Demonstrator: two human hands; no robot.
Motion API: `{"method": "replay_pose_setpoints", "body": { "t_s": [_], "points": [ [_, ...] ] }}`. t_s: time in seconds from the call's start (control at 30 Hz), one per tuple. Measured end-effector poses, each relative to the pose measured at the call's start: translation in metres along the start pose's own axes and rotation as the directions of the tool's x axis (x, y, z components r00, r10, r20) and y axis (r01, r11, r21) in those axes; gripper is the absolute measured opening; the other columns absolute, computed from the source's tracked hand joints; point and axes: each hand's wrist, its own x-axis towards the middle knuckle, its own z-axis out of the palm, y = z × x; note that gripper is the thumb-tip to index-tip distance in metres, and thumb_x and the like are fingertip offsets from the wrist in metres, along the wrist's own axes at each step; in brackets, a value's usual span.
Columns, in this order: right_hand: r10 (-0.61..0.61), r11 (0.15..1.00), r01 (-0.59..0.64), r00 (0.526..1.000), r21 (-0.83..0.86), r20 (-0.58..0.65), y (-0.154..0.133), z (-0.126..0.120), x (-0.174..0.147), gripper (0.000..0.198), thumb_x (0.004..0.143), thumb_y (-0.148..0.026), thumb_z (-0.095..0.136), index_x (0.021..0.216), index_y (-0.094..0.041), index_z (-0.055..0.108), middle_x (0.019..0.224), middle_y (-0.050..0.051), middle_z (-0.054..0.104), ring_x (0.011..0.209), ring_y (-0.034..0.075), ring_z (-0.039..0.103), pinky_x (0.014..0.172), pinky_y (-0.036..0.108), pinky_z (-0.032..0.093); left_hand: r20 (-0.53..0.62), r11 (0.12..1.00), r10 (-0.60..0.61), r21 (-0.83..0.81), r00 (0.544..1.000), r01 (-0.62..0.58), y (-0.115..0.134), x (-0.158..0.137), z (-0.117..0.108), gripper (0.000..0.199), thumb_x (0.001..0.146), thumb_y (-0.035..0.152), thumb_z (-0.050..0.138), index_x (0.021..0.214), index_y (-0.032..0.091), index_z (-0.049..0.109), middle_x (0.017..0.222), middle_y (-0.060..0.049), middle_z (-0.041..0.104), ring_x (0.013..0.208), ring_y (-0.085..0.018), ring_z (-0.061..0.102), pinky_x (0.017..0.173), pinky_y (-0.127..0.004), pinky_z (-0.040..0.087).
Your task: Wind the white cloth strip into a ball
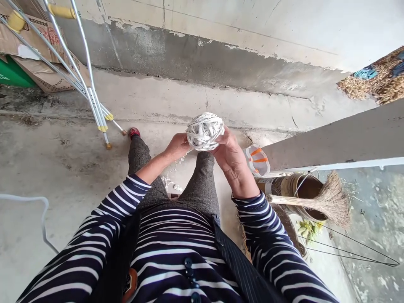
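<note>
A round ball of white flat cord with thin dark flecks [205, 131] is held up in front of me, above my knees. My right hand [229, 153] grips its right side, with the thumb on the wound strands and the other fingers partly hidden underneath. At the ball's left edge is my left hand [177, 146], closed against it; its fingertips are hidden behind the ball. Below the left hand hangs a loose white strand [172, 173], and a small tangle of it [172, 185] shows between my legs.
Aluminium crutches [91, 97] lean at the left by cardboard boxes [52, 73]. To the right are a white basket with orange strips [259, 160], a bucket [288, 186] and a straw broom [328, 202]. A white hose or cable [44, 210] lies at the left.
</note>
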Motion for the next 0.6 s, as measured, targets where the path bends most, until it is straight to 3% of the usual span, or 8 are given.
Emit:
{"method": "replay_pose_setpoints", "body": {
  "t_s": [0.1, 0.27, 0.37, 0.47, 0.6],
  "points": [
    [0.025, 1.000, -0.025, 1.000, 0.012, -0.014, -0.002, 0.002, -0.003, 0.040, 0.063, -0.027, 0.076, 0.099, -0.023, 0.062, 0.103, 0.006, 0.074, 0.119, 0.032, 0.067, 0.089, 0.046, 0.065, -0.006, 0.997, -0.048, 0.063, 0.999, 0.048, -0.005, 0.000, 0.001, 0.020, 0.083, 0.029, 0.070, 0.073, 0.012, 0.074, 0.079, -0.006, 0.078, 0.092, -0.028, 0.072, 0.085, -0.033, 0.055],
    [-0.029, 0.999, 0.029, 1.000, -0.044, -0.004, -0.013, 0.013, -0.009, 0.040, 0.061, -0.025, 0.075, 0.099, -0.023, 0.061, 0.100, 0.004, 0.072, 0.117, 0.031, 0.066, 0.091, 0.046, 0.063, -0.094, 0.997, -0.057, 0.039, 0.994, 0.061, -0.016, 0.005, 0.002, 0.019, 0.083, 0.032, 0.070, 0.080, 0.014, 0.072, 0.088, -0.007, 0.078, 0.098, -0.027, 0.069, 0.084, -0.030, 0.053],
    [-0.099, 0.994, 0.098, 0.995, -0.044, -0.010, -0.028, 0.016, -0.007, 0.041, 0.061, -0.026, 0.077, 0.100, -0.025, 0.062, 0.105, 0.003, 0.073, 0.118, 0.030, 0.064, 0.089, 0.042, 0.063, -0.001, 1.000, -0.003, -0.004, 1.000, 0.003, -0.018, -0.003, -0.002, 0.028, 0.093, 0.033, 0.055, 0.084, 0.013, 0.072, 0.093, -0.008, 0.078, 0.093, -0.022, 0.069, 0.086, -0.028, 0.052],
    [-0.164, 0.982, 0.164, 0.986, -0.096, 0.002, -0.040, 0.016, -0.002, 0.038, 0.067, -0.032, 0.078, 0.100, -0.025, 0.062, 0.105, 0.002, 0.072, 0.116, 0.028, 0.065, 0.086, 0.039, 0.063, 0.099, 1.000, 0.021, -0.012, 0.995, -0.019, -0.021, -0.017, -0.007, 0.031, 0.095, 0.029, 0.048, 0.086, 0.013, 0.072, 0.094, -0.008, 0.079, 0.082, -0.016, 0.067, 0.080, -0.025, 0.050],
    [-0.182, 0.968, 0.193, 0.980, -0.161, 0.081, -0.046, 0.019, 0.000, 0.043, 0.072, -0.047, 0.079, 0.106, -0.025, 0.063, 0.110, 0.004, 0.071, 0.119, 0.031, 0.066, 0.083, 0.040, 0.062, 0.084, 0.998, -0.062, 0.003, 0.995, 0.062, -0.031, -0.027, -0.007, 0.027, 0.088, 0.020, 0.046, 0.084, 0.014, 0.072, 0.086, -0.006, 0.078, 0.071, -0.014, 0.063, 0.069, -0.023, 0.047]
  ]
}}
